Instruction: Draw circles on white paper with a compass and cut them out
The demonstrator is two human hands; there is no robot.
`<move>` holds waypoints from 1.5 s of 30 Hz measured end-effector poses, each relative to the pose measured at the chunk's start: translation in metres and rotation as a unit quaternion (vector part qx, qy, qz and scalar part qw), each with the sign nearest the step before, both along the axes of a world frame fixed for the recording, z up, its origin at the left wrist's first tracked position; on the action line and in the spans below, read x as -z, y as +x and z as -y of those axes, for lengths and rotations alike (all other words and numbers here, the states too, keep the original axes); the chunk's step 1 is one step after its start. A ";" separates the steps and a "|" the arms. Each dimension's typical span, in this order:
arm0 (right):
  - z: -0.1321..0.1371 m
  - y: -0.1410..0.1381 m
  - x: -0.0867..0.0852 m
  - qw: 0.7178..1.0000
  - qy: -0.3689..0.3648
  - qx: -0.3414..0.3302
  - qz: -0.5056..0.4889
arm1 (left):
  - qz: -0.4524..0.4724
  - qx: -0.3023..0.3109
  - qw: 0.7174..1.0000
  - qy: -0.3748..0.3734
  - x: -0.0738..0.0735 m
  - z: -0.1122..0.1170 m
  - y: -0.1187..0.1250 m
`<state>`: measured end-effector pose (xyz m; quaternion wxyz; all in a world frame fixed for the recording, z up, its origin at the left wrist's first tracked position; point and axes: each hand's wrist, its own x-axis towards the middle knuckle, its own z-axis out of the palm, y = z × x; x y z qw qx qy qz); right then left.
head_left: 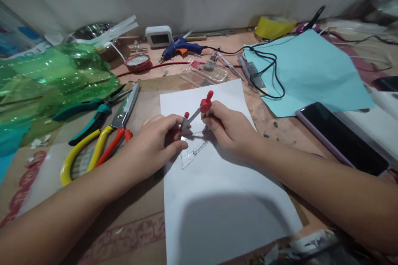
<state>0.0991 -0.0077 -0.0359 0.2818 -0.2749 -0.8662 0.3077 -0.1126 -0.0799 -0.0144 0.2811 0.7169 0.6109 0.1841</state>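
Over a white sheet of paper (224,190) my two hands hold a drawing compass (195,114) with a red top and its legs spread apart. My left hand (158,138) pinches the leg with the small red knob. The other leg is between the thumb and fingers of my right hand (231,126), close to the red hinge. Beneath the compass a clear set square (194,149) with black print lies on the paper. The compass tips are partly hidden by my fingers.
Left of the paper lie yellow-and-red-handled scissors (105,140) and green pliers (93,120). A blue glue gun (180,48) and a white digital clock (158,36) sit at the back. At right are a light blue sheet (314,74) with a black cable and a phone (342,136).
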 end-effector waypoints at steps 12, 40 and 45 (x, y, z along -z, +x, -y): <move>0.000 0.000 0.000 1.000 0.025 -0.004 0.004 | 0.001 0.008 1.000 0.004 0.001 0.000 0.000; 0.004 -0.003 0.000 0.998 0.061 -0.022 0.028 | -0.075 0.029 0.997 -0.008 -0.005 0.000 0.001; 0.004 -0.003 -0.001 0.998 0.052 -0.014 0.035 | -0.077 0.033 0.996 -0.001 -0.003 0.001 0.000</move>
